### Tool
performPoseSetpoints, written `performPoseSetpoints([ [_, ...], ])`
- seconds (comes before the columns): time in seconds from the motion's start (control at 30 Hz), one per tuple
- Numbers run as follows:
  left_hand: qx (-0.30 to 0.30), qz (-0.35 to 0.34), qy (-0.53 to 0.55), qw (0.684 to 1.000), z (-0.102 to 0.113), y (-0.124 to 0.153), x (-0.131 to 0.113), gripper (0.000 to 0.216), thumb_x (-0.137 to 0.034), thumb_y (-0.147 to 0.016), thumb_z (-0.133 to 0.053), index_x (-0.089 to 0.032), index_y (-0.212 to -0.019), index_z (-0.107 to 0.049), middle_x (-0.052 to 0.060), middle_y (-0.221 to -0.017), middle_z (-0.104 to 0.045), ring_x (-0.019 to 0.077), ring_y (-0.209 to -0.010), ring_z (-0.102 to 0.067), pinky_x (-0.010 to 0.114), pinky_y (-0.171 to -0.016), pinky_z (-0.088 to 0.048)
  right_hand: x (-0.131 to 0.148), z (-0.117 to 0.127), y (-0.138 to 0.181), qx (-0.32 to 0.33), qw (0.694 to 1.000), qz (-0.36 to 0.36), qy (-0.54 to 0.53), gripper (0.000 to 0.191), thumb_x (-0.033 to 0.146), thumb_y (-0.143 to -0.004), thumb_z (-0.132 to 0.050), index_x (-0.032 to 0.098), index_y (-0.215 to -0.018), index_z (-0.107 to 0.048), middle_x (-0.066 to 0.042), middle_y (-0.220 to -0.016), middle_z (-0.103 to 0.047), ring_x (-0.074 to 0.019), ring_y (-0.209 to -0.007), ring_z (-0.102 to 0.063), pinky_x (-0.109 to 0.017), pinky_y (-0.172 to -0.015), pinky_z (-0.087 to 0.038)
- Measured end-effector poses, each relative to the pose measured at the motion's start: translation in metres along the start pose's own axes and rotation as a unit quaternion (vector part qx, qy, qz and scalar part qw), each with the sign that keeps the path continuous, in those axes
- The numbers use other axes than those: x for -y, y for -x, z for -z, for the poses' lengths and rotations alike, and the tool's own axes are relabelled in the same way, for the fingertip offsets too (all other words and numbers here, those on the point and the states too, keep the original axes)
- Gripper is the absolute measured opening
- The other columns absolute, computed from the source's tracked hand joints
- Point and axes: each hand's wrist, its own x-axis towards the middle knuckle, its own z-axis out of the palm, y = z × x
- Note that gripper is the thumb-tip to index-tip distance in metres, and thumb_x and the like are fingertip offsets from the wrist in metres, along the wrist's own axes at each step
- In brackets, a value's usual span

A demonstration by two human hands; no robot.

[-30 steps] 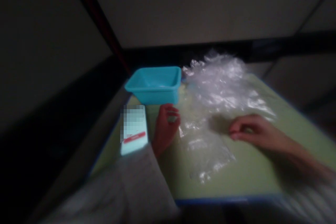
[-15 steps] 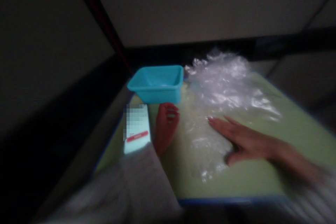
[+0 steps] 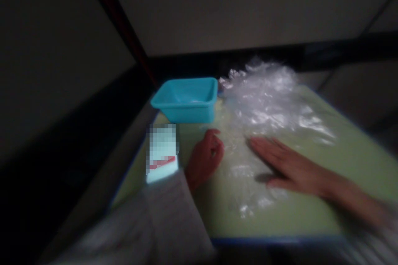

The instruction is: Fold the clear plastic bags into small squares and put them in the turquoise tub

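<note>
Left hand shifted right on green table.

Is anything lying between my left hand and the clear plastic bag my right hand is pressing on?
Nothing visible. The left hand sits curled at the edge of the clear plastic bag, with the right hand flat on it.

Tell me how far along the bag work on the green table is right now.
Nothing looks finished: the blue tub shows no bag inside that I can make out. In hand: the right hand lies flat, fingers spread, on a clear plastic bag on the table, while the left hand is curled at its left edge. Left: the big heap of clear bags behind.
</note>
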Motion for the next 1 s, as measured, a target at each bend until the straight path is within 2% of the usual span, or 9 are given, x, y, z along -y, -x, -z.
performPoseSetpoints([
  [0.17,0.011,-0.007,-0.071,0.997,0.002,0.002,0.001,0.031,-0.017,-0.083,-0.049,-0.022,-0.112,-0.041,0.000,-0.079,-0.064,0.0148,-0.068,-0.065,0.026,-0.064,-0.049,-0.005,-0.009,0.006,0.018,1.000,-0.010,0.021,0.089,0.057,-0.087,-0.047,0.020,-0.148,0.006,-0.017,-0.153,-0.015,-0.0329,-0.137,-0.023,-0.059,-0.110,-0.016],
  [0.27,0.025,-0.013,-0.090,0.996,0.002,0.003,0.002,0.035,-0.016,-0.083,-0.048,-0.022,-0.116,-0.039,0.001,-0.085,-0.065,0.0158,-0.073,-0.066,0.027,-0.067,-0.049,-0.006,-0.011,0.009,0.021,0.999,-0.020,0.025,0.091,0.058,-0.086,-0.048,0.020,-0.148,0.007,-0.019,-0.153,-0.014,-0.0352,-0.137,-0.023,-0.061,-0.108,-0.017],
  [0.37,0.015,-0.023,-0.050,0.998,0.000,0.003,-0.001,0.032,-0.015,-0.082,-0.049,-0.022,-0.112,-0.041,0.002,-0.087,-0.065,0.0164,-0.079,-0.066,0.030,-0.075,-0.049,-0.002,-0.006,0.008,0.007,0.999,-0.033,-0.008,0.087,0.054,-0.087,-0.049,0.022,-0.149,0.001,-0.015,-0.154,-0.014,-0.0350,-0.138,-0.022,-0.060,-0.109,-0.017],
  [0.43,0.012,-0.027,0.039,0.999,-0.001,0.002,-0.004,0.027,-0.015,-0.081,-0.050,-0.021,-0.106,-0.042,0.003,-0.087,-0.065,0.0164,-0.083,-0.065,0.031,-0.080,-0.049,0.005,0.001,0.004,-0.015,0.996,-0.043,-0.075,0.075,0.048,-0.091,-0.047,0.026,-0.149,-0.006,-0.011,-0.154,-0.019,-0.0317,-0.138,-0.024,-0.055,-0.110,-0.021],
  [0.53,0.061,0.000,0.226,0.972,-0.002,0.001,-0.011,0.027,-0.020,-0.082,-0.052,-0.020,-0.105,-0.039,0.003,-0.085,-0.064,0.0167,-0.082,-0.066,0.032,-0.078,-0.051,0.015,0.009,-0.003,-0.065,0.967,-0.066,-0.236,0.045,0.039,-0.096,-0.038,0.032,-0.140,-0.031,-0.005,-0.143,-0.042,-0.0242,-0.128,-0.043,-0.044,-0.104,-0.036],
  [0.6,0.104,0.033,0.305,0.946,-0.003,0.002,-0.015,0.031,-0.025,-0.083,-0.054,-0.021,-0.107,-0.036,0.002,-0.085,-0.064,0.0172,-0.080,-0.066,0.032,-0.075,-0.052,0.019,0.009,-0.008,-0.097,0.929,-0.080,-0.349,0.031,0.038,-0.098,-0.034,0.030,-0.125,-0.047,-0.005,-0.122,-0.058,-0.0203,-0.111,-0.055,-0.037,-0.094,-0.045],
  [0.63,0.121,0.048,0.321,0.938,-0.004,0.002,-0.016,0.032,-0.028,-0.083,-0.055,-0.021,-0.108,-0.035,0.003,-0.086,-0.064,0.0177,-0.081,-0.067,0.033,-0.076,-0.052,0.020,0.008,-0.011,-0.107,0.908,-0.084,-0.397,0.029,0.039,-0.098,-0.033,0.028,-0.117,-0.052,-0.005,-0.110,-0.062,-0.0192,-0.102,-0.058,-0.034,-0.089,-0.047],
  [0.73,0.153,0.079,0.327,0.929,-0.007,0.006,-0.018,0.035,-0.032,-0.083,-0.056,-0.022,-0.109,-0.035,0.003,-0.087,-0.065,0.0191,-0.084,-0.067,0.036,-0.079,-0.052,0.020,0.002,-0.018,-0.111,0.868,-0.095,-0.475,0.029,0.043,-0.097,-0.035,0.022,-0.100,-0.054,-0.004,-0.090,-0.060,-0.0171,-0.086,-0.057,-0.031,-0.079,-0.048],
  [1.0,0.185,0.114,0.301,0.929,-0.012,0.009,-0.018,0.032,-0.025,-0.083,-0.052,-0.024,-0.111,-0.036,0.003,-0.087,-0.065,0.0199,-0.086,-0.067,0.037,-0.081,-0.052,0.015,-0.002,-0.023,-0.082,0.867,-0.125,-0.476,0.031,0.046,-0.096,-0.035,0.020,-0.089,-0.052,-0.002,-0.082,-0.055,-0.0154,-0.076,-0.052,-0.032,-0.073,-0.045],
])
